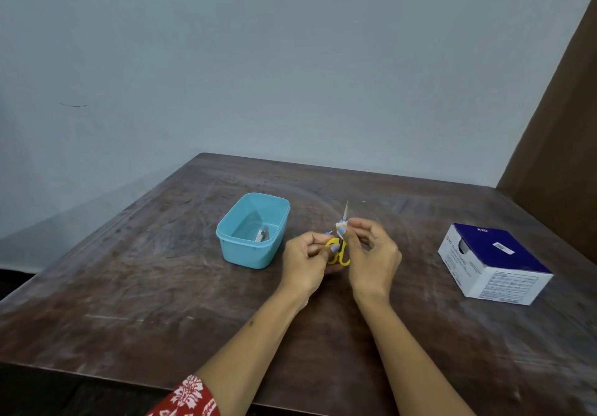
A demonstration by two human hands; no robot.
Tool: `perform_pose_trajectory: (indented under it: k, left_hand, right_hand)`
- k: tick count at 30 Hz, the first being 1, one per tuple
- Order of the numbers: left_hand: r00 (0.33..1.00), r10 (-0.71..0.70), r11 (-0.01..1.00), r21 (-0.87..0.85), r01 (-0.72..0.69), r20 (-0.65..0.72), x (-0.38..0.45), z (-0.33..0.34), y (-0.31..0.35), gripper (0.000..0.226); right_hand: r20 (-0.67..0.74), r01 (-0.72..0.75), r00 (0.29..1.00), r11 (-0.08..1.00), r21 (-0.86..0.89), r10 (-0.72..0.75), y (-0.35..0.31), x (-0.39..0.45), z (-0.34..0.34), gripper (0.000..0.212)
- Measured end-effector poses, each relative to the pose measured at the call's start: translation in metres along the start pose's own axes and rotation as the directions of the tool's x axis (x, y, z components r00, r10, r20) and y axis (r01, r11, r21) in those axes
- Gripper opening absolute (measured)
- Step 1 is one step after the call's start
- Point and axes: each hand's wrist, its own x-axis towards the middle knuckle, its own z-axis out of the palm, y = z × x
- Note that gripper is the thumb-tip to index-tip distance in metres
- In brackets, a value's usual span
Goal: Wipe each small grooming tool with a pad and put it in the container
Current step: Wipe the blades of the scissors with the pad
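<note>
On a dark wooden table (161, 286), a blue tub (240, 251) holds a metal tool (262, 234). Just right of it, the left hand (307, 262) grips yellow-handled scissors (339, 252); the right hand (371, 254) pinches a white pad (341, 225) around the blade. Farther right sits a box (494, 263).

Your two forearms are bare from wrist to elbow, with no watch, bracelet or ring in sight. Your left hand (305, 262) and right hand (371, 255) have fingernails painted light blue; the polish shows on a few fingertips (341, 230) only, the other nails being turned away. At your left elbow a short sleeve (190, 398) comes into view: red cloth printed with a white floral or leaf-like pattern. No sleeve shows on your right arm. A small dark spot marks your left forearm.
</note>
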Motion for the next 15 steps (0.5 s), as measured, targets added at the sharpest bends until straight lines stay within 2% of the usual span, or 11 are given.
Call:
perform_pose_trajectory:
  k: [3, 7, 12, 15]
  left_hand:
    - [0.998, -0.044, 0.999, 0.008, 0.044, 0.053, 0.0004, -0.0002, 0.0007, 0.009]
    - [0.989, -0.088, 0.990, 0.121, 0.073, 0.122, 0.0007, 0.0004, 0.0008, 0.011]
    - [0.995, -0.049, 0.995, 0.095, 0.041, 0.082, 0.0003, -0.0005, -0.0001, 0.011]
    - [0.993, -0.065, 0.994, 0.099, 0.055, 0.099, 0.0008, -0.0012, 0.0005, 0.012]
  right_hand:
    - [-0.066, -0.005, 0.998, 1.000, 0.007, 0.005, -0.0012, 0.0012, -0.0016, 0.016]
    - [-0.177, -0.028, 0.983, 0.997, 0.066, 0.039, -0.0030, 0.0053, -0.0045, 0.016]
    - [-0.103, -0.038, 0.994, 0.999, 0.037, 0.042, -0.0028, 0.0029, -0.0029, 0.016]
    - [-0.121, -0.058, 0.991, 0.997, 0.053, 0.064, -0.0033, 0.0042, -0.0035, 0.018]
